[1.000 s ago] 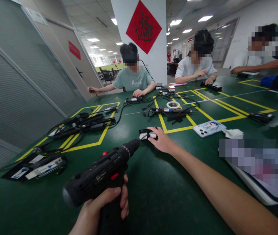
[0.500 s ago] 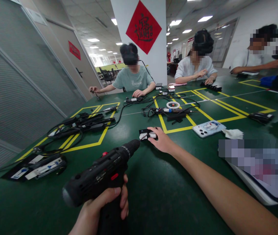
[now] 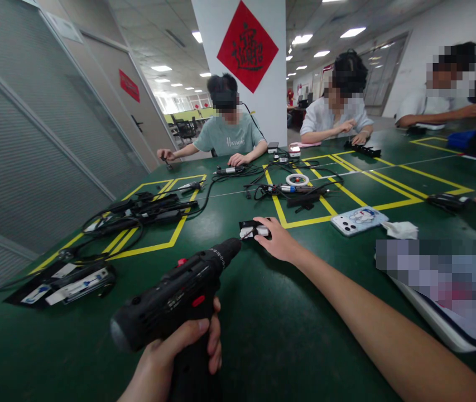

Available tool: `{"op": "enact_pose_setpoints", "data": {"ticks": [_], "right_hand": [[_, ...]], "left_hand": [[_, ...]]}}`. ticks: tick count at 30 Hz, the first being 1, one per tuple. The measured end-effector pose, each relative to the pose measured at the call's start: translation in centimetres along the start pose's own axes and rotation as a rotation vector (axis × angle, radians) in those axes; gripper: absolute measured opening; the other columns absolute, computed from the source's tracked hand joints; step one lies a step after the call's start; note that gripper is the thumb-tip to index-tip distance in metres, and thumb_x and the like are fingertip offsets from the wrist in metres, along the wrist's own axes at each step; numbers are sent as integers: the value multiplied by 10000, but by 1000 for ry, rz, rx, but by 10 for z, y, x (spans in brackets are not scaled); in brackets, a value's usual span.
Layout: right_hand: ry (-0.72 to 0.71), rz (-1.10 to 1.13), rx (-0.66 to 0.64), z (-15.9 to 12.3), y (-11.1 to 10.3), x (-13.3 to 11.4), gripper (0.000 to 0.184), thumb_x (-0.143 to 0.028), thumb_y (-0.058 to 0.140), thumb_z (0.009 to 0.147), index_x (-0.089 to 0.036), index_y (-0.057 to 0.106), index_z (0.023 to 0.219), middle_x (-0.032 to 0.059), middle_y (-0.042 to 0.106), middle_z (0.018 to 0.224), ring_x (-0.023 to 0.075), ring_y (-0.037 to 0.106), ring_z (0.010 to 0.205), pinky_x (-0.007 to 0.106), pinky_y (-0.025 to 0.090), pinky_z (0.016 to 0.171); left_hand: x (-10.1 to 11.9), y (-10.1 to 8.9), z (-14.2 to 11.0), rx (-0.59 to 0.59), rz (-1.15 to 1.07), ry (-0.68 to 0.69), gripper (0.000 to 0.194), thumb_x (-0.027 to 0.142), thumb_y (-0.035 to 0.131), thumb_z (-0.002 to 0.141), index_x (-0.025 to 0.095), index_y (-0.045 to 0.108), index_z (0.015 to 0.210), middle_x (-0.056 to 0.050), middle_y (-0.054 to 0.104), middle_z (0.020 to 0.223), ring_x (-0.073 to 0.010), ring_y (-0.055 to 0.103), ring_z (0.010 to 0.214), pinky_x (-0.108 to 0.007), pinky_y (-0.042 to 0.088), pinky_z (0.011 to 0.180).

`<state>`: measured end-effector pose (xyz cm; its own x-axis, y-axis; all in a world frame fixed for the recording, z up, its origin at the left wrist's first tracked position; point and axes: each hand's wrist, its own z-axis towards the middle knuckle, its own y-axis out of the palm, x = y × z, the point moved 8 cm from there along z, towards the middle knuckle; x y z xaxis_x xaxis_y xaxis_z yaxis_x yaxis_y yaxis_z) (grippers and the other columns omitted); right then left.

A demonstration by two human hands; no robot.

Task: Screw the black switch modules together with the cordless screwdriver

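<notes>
My left hand (image 3: 187, 340) is wrapped around the grip of a black cordless drill (image 3: 171, 296) with red buttons. The drill points away from me and to the right, and a thin bit reaches from its chuck to a small black part with white pieces (image 3: 248, 230) on the green table. My right hand (image 3: 277, 240) holds that part down from its right side, fingers over the top and thumb at the near edge. The bit's tip seems to meet the part, but the exact contact is too small to make out.
Cables and black devices (image 3: 145, 209) lie at left, near black-and-white pieces (image 3: 66, 282). An electric screwdriver (image 3: 292, 190) and a white ring (image 3: 297, 180) lie ahead. At right are a phone (image 3: 359, 220), a tissue (image 3: 400, 230) and a blurred flat object (image 3: 438, 290). Co-workers sit across the table.
Almost nothing differs; both hands, the drill and the small part keep their places while the view shifts very slightly. A co-worker's hand at the right edge has come a little further into view.
</notes>
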<state>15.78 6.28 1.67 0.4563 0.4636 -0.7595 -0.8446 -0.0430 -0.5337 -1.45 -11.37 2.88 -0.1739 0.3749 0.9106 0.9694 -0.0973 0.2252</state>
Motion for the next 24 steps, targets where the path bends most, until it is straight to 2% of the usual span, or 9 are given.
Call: {"op": "enact_pose_setpoints", "data": {"ticks": [9, 24], "right_hand": [[0, -1, -4, -1, 0, 0, 481, -258, 560, 825, -265, 452, 1294, 75, 447, 1206, 173, 518, 1059, 354, 387, 973], [-17, -5, 11, 1, 1, 2, 483, -261, 567, 819, -262, 458, 1289, 80, 448, 1206, 184, 507, 1082, 370, 378, 983]], "left_hand": [[2, 2, 0, -25, -2, 24, 223, 297, 487, 811, 149, 529, 973, -16, 536, 579, -196, 522, 481, -365, 433, 540], [3, 1, -1, -3, 22, 15, 264, 311, 501, 803, 132, 538, 994, -20, 544, 591, -189, 524, 483, -353, 431, 543]]}}
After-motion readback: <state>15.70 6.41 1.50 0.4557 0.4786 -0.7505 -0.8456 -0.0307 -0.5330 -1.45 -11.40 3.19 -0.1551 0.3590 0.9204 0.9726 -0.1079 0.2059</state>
